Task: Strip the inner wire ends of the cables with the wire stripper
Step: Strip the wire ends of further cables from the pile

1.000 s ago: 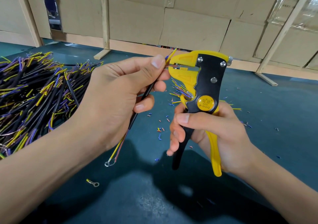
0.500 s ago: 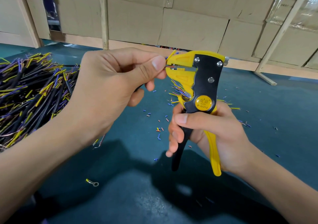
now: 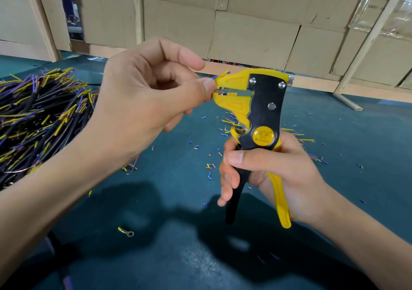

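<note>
My right hand (image 3: 274, 169) grips the handles of a yellow and black wire stripper (image 3: 258, 111), held upright with its jaws pointing left. My left hand (image 3: 145, 102) pinches a cable (image 3: 223, 75) at the jaw mouth; a reddish inner wire end lies between the jaws, while yellow and blue inner wires stick up above them. The cable's black body is mostly hidden behind my left hand; its far end (image 3: 133, 167) shows below the wrist.
A big heap of black cables (image 3: 38, 115) with yellow and purple inner wires lies at the left on the dark green table (image 3: 169, 245). Several cut insulation bits (image 3: 209, 167) and a loose ring terminal (image 3: 126, 232) lie scattered. Cardboard boxes (image 3: 245, 22) stand behind.
My left hand has rotated and lifted, hiding the cable's body, and has brought a reddish inner wire into the stripper's jaws. The right hand and stripper have stayed nearly still.
</note>
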Demonstrator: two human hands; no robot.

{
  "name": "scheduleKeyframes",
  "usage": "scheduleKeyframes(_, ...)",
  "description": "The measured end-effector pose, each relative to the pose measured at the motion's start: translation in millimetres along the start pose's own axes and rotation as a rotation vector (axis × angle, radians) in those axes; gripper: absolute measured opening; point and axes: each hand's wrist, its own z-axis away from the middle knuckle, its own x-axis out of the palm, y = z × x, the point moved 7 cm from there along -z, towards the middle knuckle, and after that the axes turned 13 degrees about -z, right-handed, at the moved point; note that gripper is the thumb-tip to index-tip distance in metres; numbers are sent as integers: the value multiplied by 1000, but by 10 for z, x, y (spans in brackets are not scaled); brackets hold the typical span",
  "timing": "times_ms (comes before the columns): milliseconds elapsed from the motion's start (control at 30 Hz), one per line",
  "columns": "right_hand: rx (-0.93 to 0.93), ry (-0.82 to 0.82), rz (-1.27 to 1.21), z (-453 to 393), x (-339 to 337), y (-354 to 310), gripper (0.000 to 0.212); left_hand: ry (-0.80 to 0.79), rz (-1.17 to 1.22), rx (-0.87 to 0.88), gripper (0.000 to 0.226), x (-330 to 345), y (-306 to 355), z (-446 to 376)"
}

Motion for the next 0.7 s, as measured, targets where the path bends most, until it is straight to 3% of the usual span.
scheduleKeyframes(300, 9, -28, -7, 11, 8, -23, 14, -71, -13, 82, 25, 19, 49, -1)
scheduleKeyframes(700, -11, -42, 12, 24, 42, -43, 16, -28, -92, 100, 23, -3, 34, 26)
